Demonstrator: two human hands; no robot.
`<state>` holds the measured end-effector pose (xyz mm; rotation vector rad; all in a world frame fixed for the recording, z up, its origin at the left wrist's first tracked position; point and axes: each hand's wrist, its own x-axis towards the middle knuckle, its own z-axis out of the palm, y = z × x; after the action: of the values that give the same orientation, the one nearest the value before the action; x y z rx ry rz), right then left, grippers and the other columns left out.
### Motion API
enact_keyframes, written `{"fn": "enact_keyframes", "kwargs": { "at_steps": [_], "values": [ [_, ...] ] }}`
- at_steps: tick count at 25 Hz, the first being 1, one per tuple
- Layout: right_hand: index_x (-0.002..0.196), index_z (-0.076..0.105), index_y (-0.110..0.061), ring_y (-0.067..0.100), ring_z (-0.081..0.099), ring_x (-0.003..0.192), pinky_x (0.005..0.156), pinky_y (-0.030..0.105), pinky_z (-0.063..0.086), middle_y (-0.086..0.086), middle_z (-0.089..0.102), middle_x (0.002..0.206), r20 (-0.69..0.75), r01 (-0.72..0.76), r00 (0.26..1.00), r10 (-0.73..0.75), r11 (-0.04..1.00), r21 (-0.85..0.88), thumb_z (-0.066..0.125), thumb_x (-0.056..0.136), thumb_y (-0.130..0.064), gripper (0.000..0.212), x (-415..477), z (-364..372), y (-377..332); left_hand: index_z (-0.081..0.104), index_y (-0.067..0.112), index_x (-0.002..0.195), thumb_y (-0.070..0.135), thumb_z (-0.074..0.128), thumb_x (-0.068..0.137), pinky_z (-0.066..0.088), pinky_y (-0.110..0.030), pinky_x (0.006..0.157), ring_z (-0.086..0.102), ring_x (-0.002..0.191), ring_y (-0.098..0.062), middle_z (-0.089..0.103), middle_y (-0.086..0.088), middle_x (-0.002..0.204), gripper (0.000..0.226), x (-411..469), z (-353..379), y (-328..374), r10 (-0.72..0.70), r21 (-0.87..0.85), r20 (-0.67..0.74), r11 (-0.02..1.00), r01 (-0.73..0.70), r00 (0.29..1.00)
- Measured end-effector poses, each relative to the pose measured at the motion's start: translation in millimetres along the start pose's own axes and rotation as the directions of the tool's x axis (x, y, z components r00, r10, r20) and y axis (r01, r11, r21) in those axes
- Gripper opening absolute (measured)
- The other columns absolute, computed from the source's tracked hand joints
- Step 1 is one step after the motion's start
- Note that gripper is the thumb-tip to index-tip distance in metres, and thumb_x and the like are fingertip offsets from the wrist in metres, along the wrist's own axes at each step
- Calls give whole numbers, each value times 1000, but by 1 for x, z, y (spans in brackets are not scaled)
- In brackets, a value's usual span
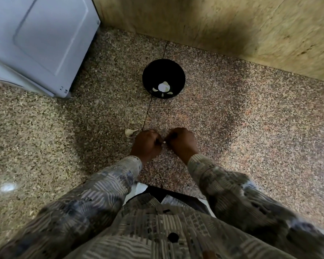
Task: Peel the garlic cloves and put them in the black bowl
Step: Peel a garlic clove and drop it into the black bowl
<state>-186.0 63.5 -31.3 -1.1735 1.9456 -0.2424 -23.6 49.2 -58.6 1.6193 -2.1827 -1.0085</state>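
On the counter (251, 128), both hands, left (146, 144) and right (182, 142), pinch one clove (164, 142) between them, mid-peel. Next, I'd guess, strip its skin and drop it into the bowl (151, 71) beyond.

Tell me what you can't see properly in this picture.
Head view.
Hidden: garlic clove, mostly, behind left hand and right hand pinching it.
Too small: pieces in black bowl, under glare; peeled or not unclear.
Cut off: white appliance, by left and top edges.

Long grey-beige patterned shirt sleeves (105, 187), buttoned front.
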Motion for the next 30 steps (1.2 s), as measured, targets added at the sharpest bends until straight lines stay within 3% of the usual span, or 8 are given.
{"fn": "enact_keyframes", "kwargs": {
  "at_steps": [8,12,16,19,24,26,28,30],
  "values": [
    [78,70,-28,14,70,73,74,41,63,-7,72,76,-25,-13,1000,13,1000,-1,65,90,-33,14,-3,2,-1,79,16,80,19,78,74,56,-30,78,71,80,-23,74,-4,84,7,-1,-2,3,-11,4,5,1000,11,1000],
    [78,69,-26,16,69,72,72,43,62,-5,71,77,48,118,992,-116,992,-43,62,94,-31,18,-9,0,6,79,15,79,13,80,72,56,-30,76,71,78,-25,75,-4,83,8,-2,-4,6,7,39,-12,999,-6,1000],
    [79,67,-24,20,68,74,71,37,60,-3,69,79,-38,24,999,-25,999,-34,60,93,-30,17,-8,-2,-5,80,17,81,15,80,73,48,-22,75,72,80,-24,76,-4,84,8,-2,-4,10,-33,75,-12,997,34,999],
    [84,72,-25,19,69,77,75,38,61,-2,71,82,83,122,990,-118,991,-48,64,93,-31,14,-8,-12,2,80,19,83,17,78,75,54,-25,79,73,81,-21,77,-1,85,9,-4,-7,14,-73,58,3,996,73,997],
    [89,80,-15,20,70,73,76,43,61,11,78,85,149,112,974,-168,938,327,80,88,-16,1,-30,-51,21,83,22,93,23,78,85,52,-20,69,69,72,-5,78,7,82,9,-26,-18,55,-146,-130,-48,982,139,988],
    [90,80,-8,22,68,71,71,39,61,17,77,86,136,85,975,-174,864,496,79,86,-5,5,-45,-66,24,82,15,92,17,76,90,52,-20,59,68,64,-6,76,4,74,7,-39,-22,86,-280,-395,-48,887,239,959],
    [92,81,-6,19,70,72,70,33,61,14,78,85,96,184,955,-282,812,554,82,83,-3,9,-56,-80,29,77,1,98,6,71,92,54,-24,55,68,62,-13,75,-7,76,10,-47,-27,112,-472,-695,59,613,376,879],
    [93,83,-10,11,72,75,71,28,60,3,78,83,-3,429,877,-481,780,456,85,80,-9,13,-64,-96,32,72,-7,98,-1,66,93,56,-29,53,68,61,-21,74,-15,79,10,-55,-35,134,-539,-824,213,349,447,815]
  ]
}}
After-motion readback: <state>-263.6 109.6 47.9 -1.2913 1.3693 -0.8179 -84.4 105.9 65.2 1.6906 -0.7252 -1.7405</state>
